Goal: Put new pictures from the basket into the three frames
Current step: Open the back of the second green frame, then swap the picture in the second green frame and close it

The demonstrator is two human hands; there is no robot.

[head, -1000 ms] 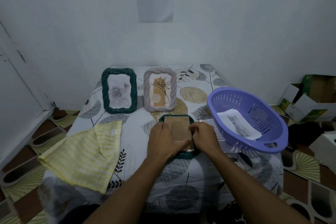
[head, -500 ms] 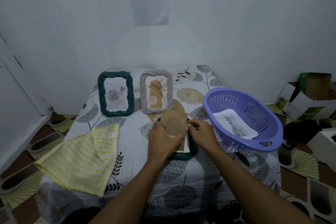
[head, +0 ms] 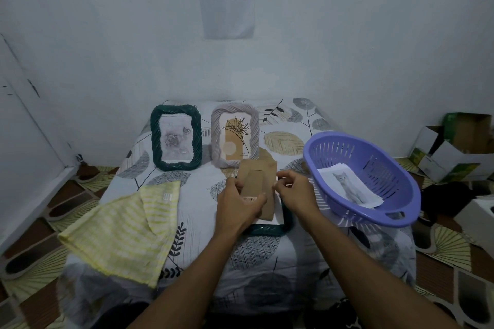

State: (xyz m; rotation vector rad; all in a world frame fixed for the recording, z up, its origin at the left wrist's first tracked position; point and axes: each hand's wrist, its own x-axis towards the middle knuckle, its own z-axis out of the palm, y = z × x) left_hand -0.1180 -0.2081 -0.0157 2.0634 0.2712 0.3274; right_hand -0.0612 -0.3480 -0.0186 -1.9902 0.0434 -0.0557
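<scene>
While the left hand (head: 239, 204) clamps the brown backing board (head: 258, 184) tilted up at centre frame, the right hand (head: 295, 192) pinches its fingers together at the board's right edge. Beneath them a dark green frame (head: 267, 230) lies face down on the leaf-print worktop (head: 203, 184). Behind stand another green frame (head: 176, 141) and a grey frame (head: 235, 137), each with a picture. At right, the purple basket (head: 361, 181) holds a cat picture (head: 348, 185). A yellow cloth (head: 120, 232) lies at lower left.
</scene>
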